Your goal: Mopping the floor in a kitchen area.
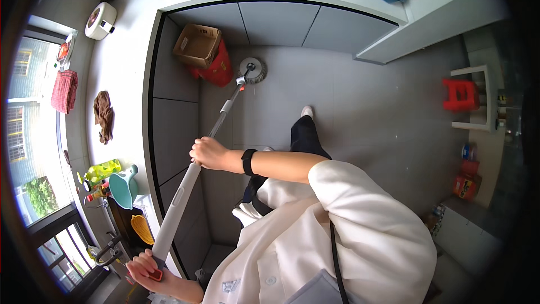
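Note:
A long-handled floor scrubber with a white and grey wand (176,211) slants from the lower left up towards the cabinets. My right hand (209,153), with a black wristband above it, is closed around the middle of the shaft. Lower down, my left hand (147,270) grips the grey handle end by an orange-red part. The round bristled brush head (253,71) rests on the grey tiled floor (278,93), just right of a red bin or bag (219,67). An open cardboard box (198,46) stands on top of that red thing, in the cabinet corner.
Grey base cabinets (278,21) line the front and left. The left white counter (126,71) holds a rice cooker (100,21), a brown cloth (103,116) and a teal scoop (123,188). A red stool (460,95) stands at the right. My shoe (307,112) is on the floor.

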The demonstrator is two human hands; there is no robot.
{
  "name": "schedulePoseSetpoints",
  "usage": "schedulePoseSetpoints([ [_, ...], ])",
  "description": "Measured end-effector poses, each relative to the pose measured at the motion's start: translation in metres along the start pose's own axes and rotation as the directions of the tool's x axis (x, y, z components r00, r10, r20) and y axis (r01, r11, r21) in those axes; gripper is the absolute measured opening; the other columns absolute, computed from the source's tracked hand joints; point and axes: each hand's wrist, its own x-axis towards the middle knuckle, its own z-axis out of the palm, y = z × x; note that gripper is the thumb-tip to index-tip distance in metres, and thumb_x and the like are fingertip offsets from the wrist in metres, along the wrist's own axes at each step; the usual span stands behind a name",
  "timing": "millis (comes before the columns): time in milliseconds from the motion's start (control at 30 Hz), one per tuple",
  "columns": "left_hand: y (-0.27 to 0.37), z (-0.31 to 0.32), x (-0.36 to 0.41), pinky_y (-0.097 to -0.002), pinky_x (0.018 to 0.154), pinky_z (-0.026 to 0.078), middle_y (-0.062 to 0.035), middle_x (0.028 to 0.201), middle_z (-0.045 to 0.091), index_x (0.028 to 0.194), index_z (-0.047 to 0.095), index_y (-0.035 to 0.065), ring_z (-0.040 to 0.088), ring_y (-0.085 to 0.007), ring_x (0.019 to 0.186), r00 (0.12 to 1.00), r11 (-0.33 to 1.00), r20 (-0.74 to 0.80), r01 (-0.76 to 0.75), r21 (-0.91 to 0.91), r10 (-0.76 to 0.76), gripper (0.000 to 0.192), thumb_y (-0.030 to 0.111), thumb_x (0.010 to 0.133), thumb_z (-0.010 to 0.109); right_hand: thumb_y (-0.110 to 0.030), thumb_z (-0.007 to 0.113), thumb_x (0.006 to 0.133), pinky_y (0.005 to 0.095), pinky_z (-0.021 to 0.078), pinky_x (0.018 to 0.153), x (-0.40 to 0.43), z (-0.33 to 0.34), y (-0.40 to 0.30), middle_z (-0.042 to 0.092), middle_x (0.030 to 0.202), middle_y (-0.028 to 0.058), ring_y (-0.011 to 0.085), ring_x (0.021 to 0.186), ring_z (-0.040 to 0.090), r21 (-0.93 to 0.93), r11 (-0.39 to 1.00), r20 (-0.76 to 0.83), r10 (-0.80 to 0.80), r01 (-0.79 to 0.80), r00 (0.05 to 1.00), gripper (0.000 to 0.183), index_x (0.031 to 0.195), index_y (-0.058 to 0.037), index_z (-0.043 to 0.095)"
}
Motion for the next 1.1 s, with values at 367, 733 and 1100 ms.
schedulePoseSetpoints([
  [367,-0.052,0.156,-0.036,-0.0311,0.068,0.038,-0.0003,0.052,0.026,0.057,0.029,0.0119,0.028,-0.0112,0.051,0.945,0.987,-0.287,0.134,-0.089,-0.154,0.033,0.02,0.086,0.041,-0.022,0.064,0.061,0.032,0.0394,0.072,0.0,-0.041,0.129,0.059,0.067,0.0009,0.0189,0.075,0.056,-0.001,0.995,0.317,-0.091,0.096,0.944,0.009,0.06,-0.0142,0.06],
  [733,-0.028,0.231,0.02,-0.0294,0.068,0.035,0.0009,0.054,0.023,0.059,0.029,0.0121,0.026,-0.0105,0.05,0.961,0.984,-0.214,0.174,-0.03,-0.176,0.032,0.02,0.085,0.045,-0.026,0.065,0.061,0.0305,0.0373,0.067,0.001,-0.113,0.164,0.058,0.063,0.0027,0.0188,0.071,0.055,-0.002,0.987,0.15,0.158,-0.16,0.976,0.016,0.058,-0.0114,0.059],
  [1100,-0.068,0.319,0.026,-0.0281,0.06,0.034,0.0017,0.048,0.025,0.055,0.029,0.0135,0.027,-0.0099,0.046,0.922,0.916,0.066,0.387,-0.108,-0.382,0.036,0.022,0.086,0.045,-0.013,0.057,0.058,0.0358,0.0358,0.071,-0.095,-0.186,0.231,0.057,0.066,0.0057,0.0227,0.074,0.054,-0.02,0.908,0.008,0.419,-0.418,0.908,0.003,0.06,-0.01,0.056],
])
